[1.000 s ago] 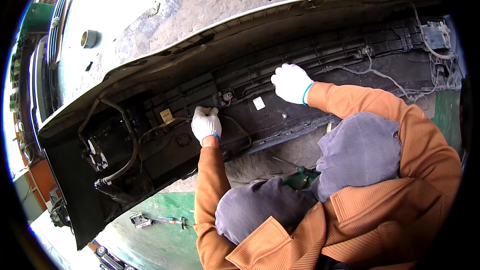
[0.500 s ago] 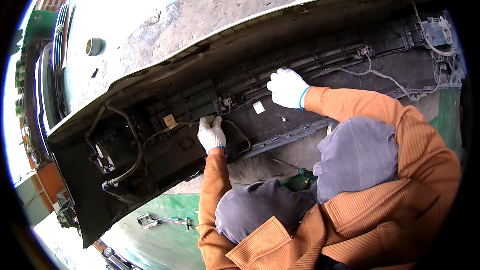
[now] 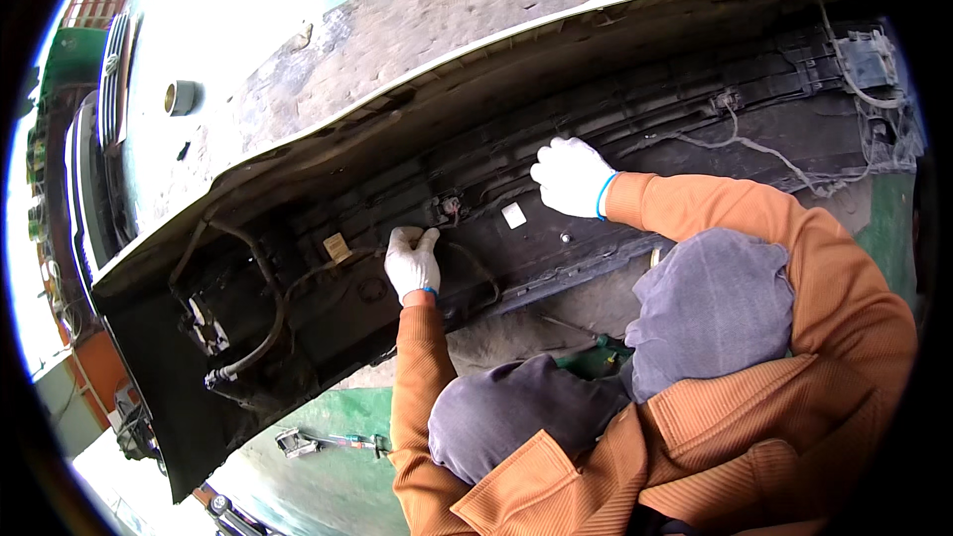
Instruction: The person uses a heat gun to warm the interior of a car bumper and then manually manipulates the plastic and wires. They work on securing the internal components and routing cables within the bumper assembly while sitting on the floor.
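Note:
A long black car bumper (image 3: 516, 283) lies with its inner side up before me, wiring running along it. My left hand (image 3: 412, 263), in a white knitted glove, is closed around a thin wiring harness (image 3: 310, 271) left of the middle. The harness leads away to the left, and a loop comes out to the right of the hand. My right hand (image 3: 573, 177), gloved too, is a loose fist over the bumper's middle; its fingertips are hidden and I cannot make out what they hold. Between the hands are a small connector (image 3: 452, 208) and a white label (image 3: 513, 215).
Thicker cable (image 3: 266, 273) curves at the bumper's left end. More wiring (image 3: 754, 147) and a bracket (image 3: 866, 62) are at its right end. A roll of tape (image 3: 180, 97) stands on the floor beyond. Tools (image 3: 333, 442) lie on the green floor below; my bent knees (image 3: 710, 313) are close by.
My left hand has shifted slightly left along the harness. The bumper's left end sits a little lower in the picture. My right hand has hardly moved.

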The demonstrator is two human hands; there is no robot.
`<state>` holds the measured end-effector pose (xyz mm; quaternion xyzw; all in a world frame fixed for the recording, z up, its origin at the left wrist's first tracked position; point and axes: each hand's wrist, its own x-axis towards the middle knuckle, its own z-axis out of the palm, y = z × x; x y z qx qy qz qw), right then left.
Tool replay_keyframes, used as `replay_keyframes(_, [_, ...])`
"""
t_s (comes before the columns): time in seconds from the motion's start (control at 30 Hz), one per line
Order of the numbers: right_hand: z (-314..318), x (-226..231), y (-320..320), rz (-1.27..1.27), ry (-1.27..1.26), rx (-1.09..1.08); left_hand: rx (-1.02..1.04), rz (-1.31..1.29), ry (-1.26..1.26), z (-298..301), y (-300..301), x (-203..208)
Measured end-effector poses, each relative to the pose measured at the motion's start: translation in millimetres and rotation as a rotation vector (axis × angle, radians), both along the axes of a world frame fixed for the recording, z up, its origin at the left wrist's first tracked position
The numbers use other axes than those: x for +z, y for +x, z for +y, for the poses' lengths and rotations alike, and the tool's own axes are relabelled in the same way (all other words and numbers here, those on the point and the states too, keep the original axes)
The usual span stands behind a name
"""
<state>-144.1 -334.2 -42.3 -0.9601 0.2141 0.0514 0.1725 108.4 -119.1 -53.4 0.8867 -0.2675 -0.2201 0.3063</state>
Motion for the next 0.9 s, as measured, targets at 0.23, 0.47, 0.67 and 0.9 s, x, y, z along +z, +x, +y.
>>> replay_keyframes(0.23, [-6,9,-3,0.016,0.084,0.014,-0.055,-0.135,0.3,-6,7,-2])
replay_keyframes(0.47, [-3,-1,-7,-0.007,0.113,0.016,-0.104,-0.251,0.452,-25,-3,-6])
replay_keyframes(0.67, [-48,16,-54,-0.155,0.402,-0.09,-0.144,-0.139,0.341,-17,11,-8])
replay_keyframes(0.9, [-114,99,-267,0.115,0.036,-0.774,-0.031,0.014,0.278,7,15,-19])
